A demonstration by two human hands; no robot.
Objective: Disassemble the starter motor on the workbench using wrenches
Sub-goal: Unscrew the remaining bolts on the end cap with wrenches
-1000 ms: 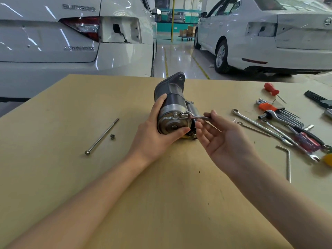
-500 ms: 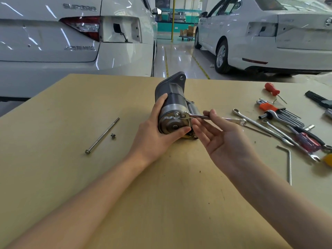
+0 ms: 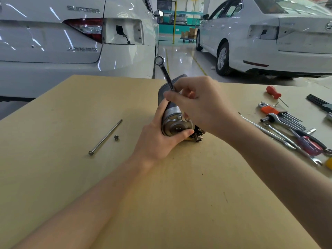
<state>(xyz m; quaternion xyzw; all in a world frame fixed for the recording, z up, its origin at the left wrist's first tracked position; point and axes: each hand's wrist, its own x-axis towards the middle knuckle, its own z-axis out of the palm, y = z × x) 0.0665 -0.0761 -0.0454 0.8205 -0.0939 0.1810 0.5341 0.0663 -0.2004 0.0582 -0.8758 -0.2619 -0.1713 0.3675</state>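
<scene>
You are mid-turn on a fastener at the end cap of the starter motor.

Your left hand (image 3: 158, 141) wraps around the dark cylindrical starter motor with its silver end cap (image 3: 175, 123), pinning it on the tan workbench (image 3: 71, 177). Your right hand (image 3: 203, 106) closes around the slim steel combination wrench (image 3: 164, 72), ring end pointing up; its open end seems to sit on a bolt head, though your fingers hide that. One long steel through-bolt (image 3: 106, 136) already lies out. Next, reseat the wrench squarely and swing again, bracing the body firmly.
</scene>
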